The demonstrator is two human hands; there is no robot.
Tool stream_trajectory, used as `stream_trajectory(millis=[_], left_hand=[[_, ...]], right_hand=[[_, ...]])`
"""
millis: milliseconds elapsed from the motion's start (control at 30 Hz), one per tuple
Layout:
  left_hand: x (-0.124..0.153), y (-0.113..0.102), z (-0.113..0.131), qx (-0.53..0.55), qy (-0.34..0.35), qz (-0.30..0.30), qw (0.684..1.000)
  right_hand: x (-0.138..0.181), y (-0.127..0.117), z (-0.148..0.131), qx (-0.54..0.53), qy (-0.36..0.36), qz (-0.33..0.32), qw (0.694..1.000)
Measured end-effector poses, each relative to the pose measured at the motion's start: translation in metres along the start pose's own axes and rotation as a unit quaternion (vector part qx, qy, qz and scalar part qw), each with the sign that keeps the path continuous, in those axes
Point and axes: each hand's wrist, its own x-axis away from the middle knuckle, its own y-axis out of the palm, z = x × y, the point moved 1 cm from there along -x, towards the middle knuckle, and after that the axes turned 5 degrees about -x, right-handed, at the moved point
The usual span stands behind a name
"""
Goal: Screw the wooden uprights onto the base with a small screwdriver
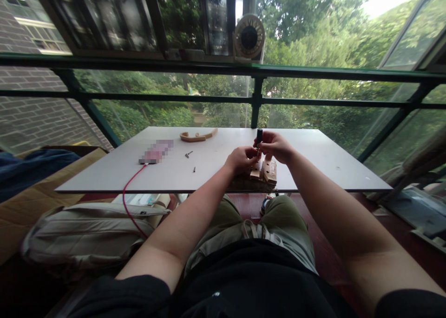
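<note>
My right hand (276, 146) is closed around a screwdriver with a black handle (259, 135), which points down and stands nearly upright. Beneath it, at the table's front edge, lies a small wooden assembly (269, 170) with dark holes in its blocks. My left hand (242, 159) pinches close to the screwdriver's tip, just above the wood. What sits between those fingertips is too small to make out. Several loose screws (188, 154) lie to the left of my hands, and one single screw (194, 169) is nearer the front edge.
A curved wooden piece (195, 137) rests near the back of the white table (306, 169). At the left, a phone (156, 152) has a red cable (124, 199) running off the front edge. A light bag (87, 230) is below left. Green railings (209, 97) stand behind the table.
</note>
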Motion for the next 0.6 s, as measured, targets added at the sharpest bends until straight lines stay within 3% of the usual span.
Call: stream_trajectory(millis=[267, 600], left_hand=[[-0.0016, 0.0002, -0.0018, 0.000, -0.005, 0.033, 0.999], [-0.0004, -0.0025, 0.0020, -0.001, 0.006, 0.014, 1.000]], right_hand=[[0.0018, 0.0005, -0.0015, 0.026, 0.006, -0.001, 1.000], [-0.0012, -0.0028, 0.0031, -0.010, -0.014, -0.022, 1.000]])
